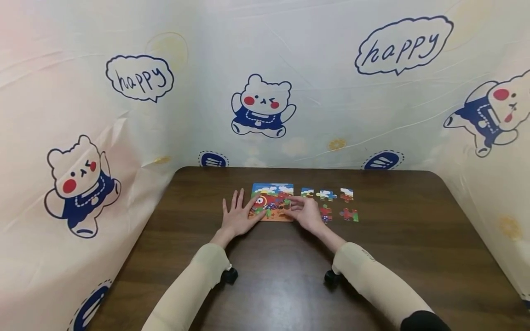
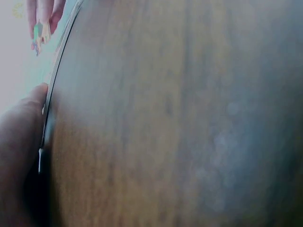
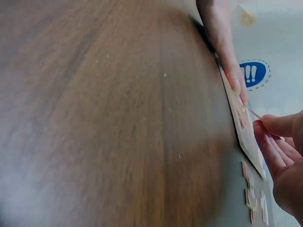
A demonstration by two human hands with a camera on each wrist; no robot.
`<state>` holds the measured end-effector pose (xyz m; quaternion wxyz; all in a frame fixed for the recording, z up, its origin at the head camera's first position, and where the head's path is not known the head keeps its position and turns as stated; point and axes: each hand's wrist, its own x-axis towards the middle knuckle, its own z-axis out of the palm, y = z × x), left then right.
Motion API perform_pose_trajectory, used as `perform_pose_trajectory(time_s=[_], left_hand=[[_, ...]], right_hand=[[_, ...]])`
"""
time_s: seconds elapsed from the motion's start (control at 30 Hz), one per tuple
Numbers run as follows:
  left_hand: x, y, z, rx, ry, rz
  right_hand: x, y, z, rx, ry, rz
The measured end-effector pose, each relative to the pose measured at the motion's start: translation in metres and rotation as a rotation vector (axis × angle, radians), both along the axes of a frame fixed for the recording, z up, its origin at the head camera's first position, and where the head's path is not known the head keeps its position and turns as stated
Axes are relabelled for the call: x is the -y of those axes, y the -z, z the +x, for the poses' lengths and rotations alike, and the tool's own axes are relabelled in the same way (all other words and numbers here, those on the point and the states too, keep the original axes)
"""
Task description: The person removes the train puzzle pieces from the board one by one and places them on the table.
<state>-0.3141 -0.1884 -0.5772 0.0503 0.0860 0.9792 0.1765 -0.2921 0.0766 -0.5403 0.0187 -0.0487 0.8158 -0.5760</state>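
A colourful jigsaw board (image 1: 272, 189) with a blue sky, a red figure and orange ground lies near the table's far edge. My left hand (image 1: 238, 219) is spread at its left side, with the thumb and fingertips resting on the board. Over the board's right part, my right hand (image 1: 307, 214) pinches a jigsaw piece (image 1: 287, 202) between thumb and fingers. Seen from the right wrist, that piece (image 3: 255, 115) is a thin edge raised just above the board. In the left wrist view, a bit of green shows on the piece (image 2: 36, 33).
Several loose jigsaw pieces (image 1: 349, 214) lie in rough rows right of the board, partly behind my right hand. The brown wooden table (image 1: 273, 285) reaches back to a printed cloth backdrop (image 1: 323, 115) with bears, which also hangs along both sides.
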Motion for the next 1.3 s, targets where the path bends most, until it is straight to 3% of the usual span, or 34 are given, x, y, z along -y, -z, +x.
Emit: perform_pose_trajectory(time_s=[0.37,0.63,0.87,1.3], left_hand=[[0.003,0.004,-0.003,0.001,0.020,0.007],[0.003,0.002,-0.001,0.007,0.020,0.008],[-0.001,-0.008,0.006,0.001,0.007,0.016],[-0.002,-0.008,0.007,-0.014,0.003,0.008]], right_hand=[[-0.052,-0.006,0.019,0.165,0.030,-0.107],[-0.093,-0.007,0.035,0.166,0.053,-0.100],[-0.123,-0.006,0.054,0.172,0.071,-0.080],[-0.171,0.000,0.088,0.125,0.050,0.017]])
